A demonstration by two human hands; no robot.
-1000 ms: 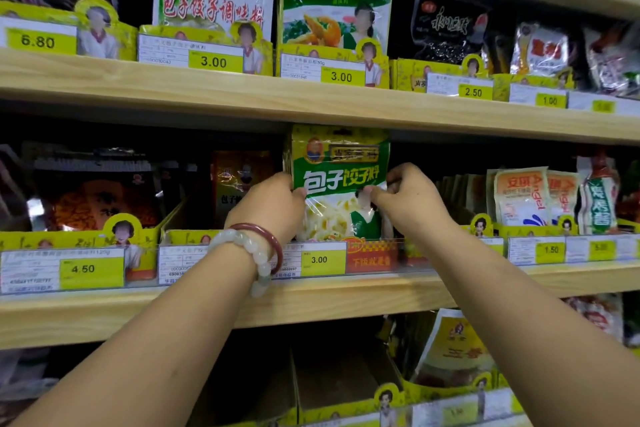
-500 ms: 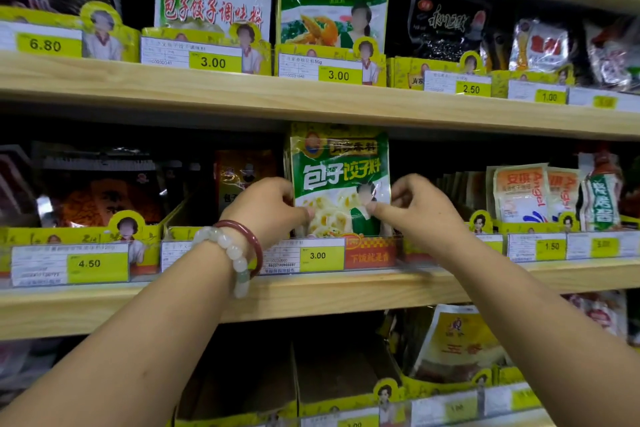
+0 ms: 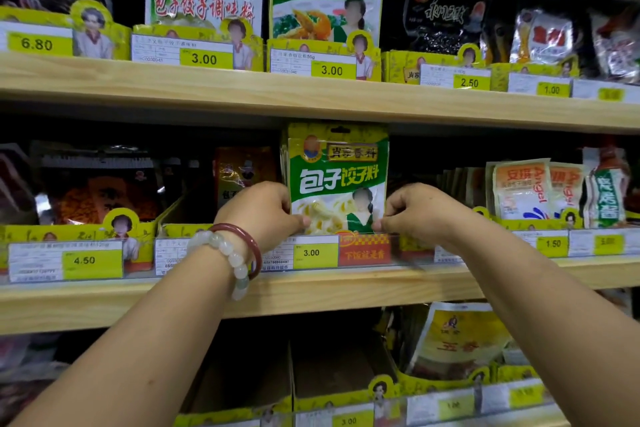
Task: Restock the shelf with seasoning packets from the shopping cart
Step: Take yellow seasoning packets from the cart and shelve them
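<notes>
A green and yellow seasoning packet (image 3: 337, 177) stands upright in a slot on the middle wooden shelf (image 3: 311, 291), just behind the 3.00 price label (image 3: 313, 252). More packets of the same kind stand behind it. My left hand (image 3: 258, 211), with two bracelets on the wrist, pinches the packet's lower left edge. Its lower right edge is pinched by my right hand (image 3: 415, 211). The shopping cart is out of view.
The upper shelf (image 3: 311, 94) carries other seasoning bags close above the packet's top. Yeast packets (image 3: 523, 189) stand to the right, a dark snack bag (image 3: 100, 191) to the left. Cardboard bins (image 3: 332, 371) on the lower shelf look dark inside.
Both hands slid down the packet's sides to its lower corners, and the packet now stands straighter and lower in its slot behind the price rail.
</notes>
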